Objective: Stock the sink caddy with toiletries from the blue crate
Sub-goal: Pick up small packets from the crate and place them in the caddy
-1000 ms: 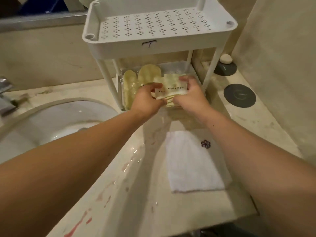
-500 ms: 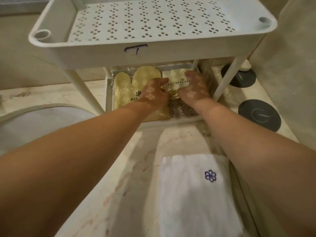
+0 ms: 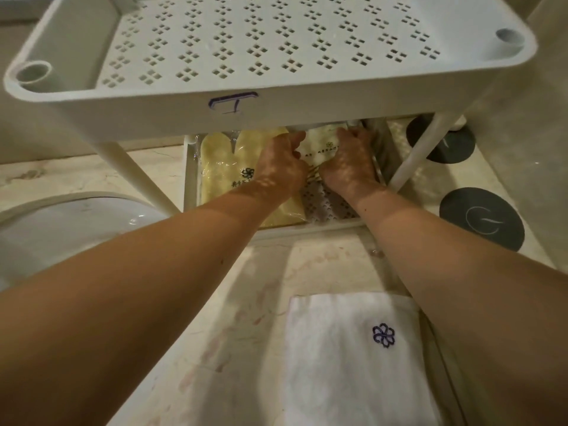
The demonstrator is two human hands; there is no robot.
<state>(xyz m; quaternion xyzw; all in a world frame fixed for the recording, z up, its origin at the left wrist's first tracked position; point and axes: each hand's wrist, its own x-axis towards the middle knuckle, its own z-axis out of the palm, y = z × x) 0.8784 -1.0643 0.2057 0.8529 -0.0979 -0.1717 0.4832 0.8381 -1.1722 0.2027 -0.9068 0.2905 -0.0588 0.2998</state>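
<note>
A white two-tier sink caddy (image 3: 307, 112) stands on the marble counter, its perforated top shelf bare. Both my hands reach under it into the lower shelf (image 3: 325, 210). My left hand (image 3: 281, 167) and my right hand (image 3: 349, 162) hold a stack of cream toiletry packets (image 3: 322, 144) between them at the shelf's right back. A plastic-wrapped pair of yellow slippers (image 3: 221, 161) lies flat on the shelf's left side, partly under my left wrist. The blue crate is out of view.
A folded white towel with a purple flower mark (image 3: 353, 358) lies on the counter near me. The sink basin (image 3: 70, 222) is at the left. Two dark round coasters (image 3: 482, 218) sit at the right, beside the wall.
My head has moved closer and lower, so the caddy fills more of the view. Both hands have pushed the packets further back under the top shelf.
</note>
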